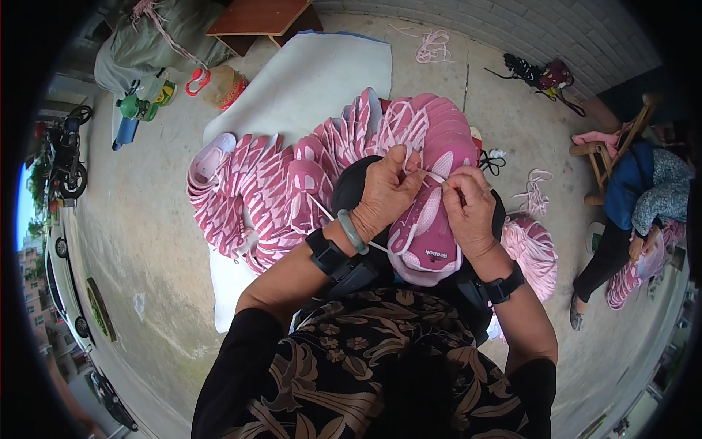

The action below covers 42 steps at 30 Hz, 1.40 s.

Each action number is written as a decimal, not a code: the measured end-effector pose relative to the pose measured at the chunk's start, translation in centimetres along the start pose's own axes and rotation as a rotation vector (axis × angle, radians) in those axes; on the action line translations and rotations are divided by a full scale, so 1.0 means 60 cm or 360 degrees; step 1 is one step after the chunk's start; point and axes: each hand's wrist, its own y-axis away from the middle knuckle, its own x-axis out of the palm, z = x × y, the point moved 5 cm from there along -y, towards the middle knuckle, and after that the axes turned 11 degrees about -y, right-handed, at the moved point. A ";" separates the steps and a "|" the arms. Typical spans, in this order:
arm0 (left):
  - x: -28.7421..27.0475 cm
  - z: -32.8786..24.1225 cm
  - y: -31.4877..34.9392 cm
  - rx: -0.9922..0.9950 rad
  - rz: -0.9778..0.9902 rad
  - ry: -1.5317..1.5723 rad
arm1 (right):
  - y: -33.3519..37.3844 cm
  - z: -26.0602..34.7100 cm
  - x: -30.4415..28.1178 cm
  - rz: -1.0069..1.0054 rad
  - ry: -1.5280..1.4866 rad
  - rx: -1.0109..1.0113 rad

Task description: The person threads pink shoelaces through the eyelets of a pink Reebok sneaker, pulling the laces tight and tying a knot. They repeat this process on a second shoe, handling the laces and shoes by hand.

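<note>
A pink shoe upper (440, 241) lies across my lap with its toe toward me. Over its eyelets, a pale shoelace (434, 176) stretches between my two hands. My left hand (386, 192) is closed, pinching the lace between thumb and fingers, with a bangle at its wrist. Fingers of my right hand (469, 208) are pinched together at the lace, right beside the upper's edge. A loose length of lace passes under my left wrist. Just beyond my hands, long curved rows of nested pink shoe uppers (259, 183) spread out.
A white sheet (307, 80) lies under the rows. Bundled pale pink laces (528, 256) sit by my right knee, with loose laces (433, 47) on the floor ahead. A large bottle (221, 88) stands at far left. Another person (643, 197) sits at the right holding pink uppers.
</note>
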 end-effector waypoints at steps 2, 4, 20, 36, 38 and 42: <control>-0.001 -0.003 0.001 -0.0008 0.0007 -0.0012 | 0.001 0.001 0.000 -0.0034 -0.0028 0.0022; -0.001 -0.004 0.001 0.0000 0.0011 -0.0011 | 0.004 -0.003 -0.001 -0.0057 -0.0076 0.0086; 0.029 0.048 -0.029 -0.0150 0.0118 0.0083 | -0.004 0.007 0.012 0.0181 -0.0061 -0.0020; 0.063 -0.057 0.043 0.0811 -0.0059 -0.1420 | 0.042 -0.069 -0.011 0.0355 -0.0174 0.0014; 0.062 -0.074 0.049 0.0923 0.0025 -0.1510 | 0.014 0.035 -0.001 0.0302 0.0130 -0.0230; 0.075 -0.077 0.055 0.0788 0.0305 -0.1649 | 0.013 0.043 0.011 0.0340 0.0182 -0.0299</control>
